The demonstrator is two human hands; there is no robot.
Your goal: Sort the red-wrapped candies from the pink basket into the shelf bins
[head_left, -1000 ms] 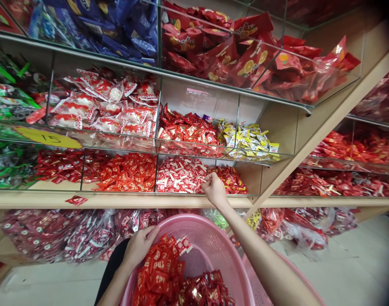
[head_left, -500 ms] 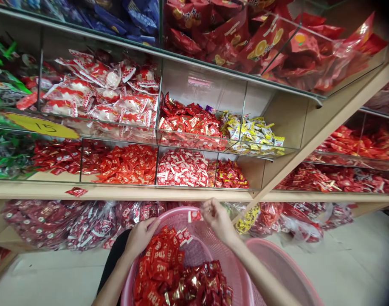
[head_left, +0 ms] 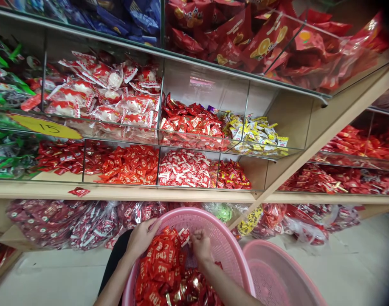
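A pink plastic basket (head_left: 245, 272) stands in front of me, and my left hand (head_left: 143, 236) is closed round its left rim. In it lie orange-red wrapped candies (head_left: 161, 263) on the left and dark red and gold wrapped candies (head_left: 188, 284) nearer me. My right hand (head_left: 201, 245) is inside the basket with its fingers pinched. At its fingertips is a small red-and-white candy packet (head_left: 184, 237), just over the edge of the orange-red pile; the fingers partly hide where they meet it.
Glass-fronted shelves of wrapped candies (head_left: 184, 168) rise ahead. One red packet (head_left: 79, 191) lies on the wooden ledge (head_left: 169, 194). Filled plastic bags (head_left: 92, 225) sit below it. A second pink basket (head_left: 277, 272) stands on the floor to the right.
My right hand has come down and left from above the far rim into the basket, bringing the red-and-white packet to the pile. My left hand stays on the rim.
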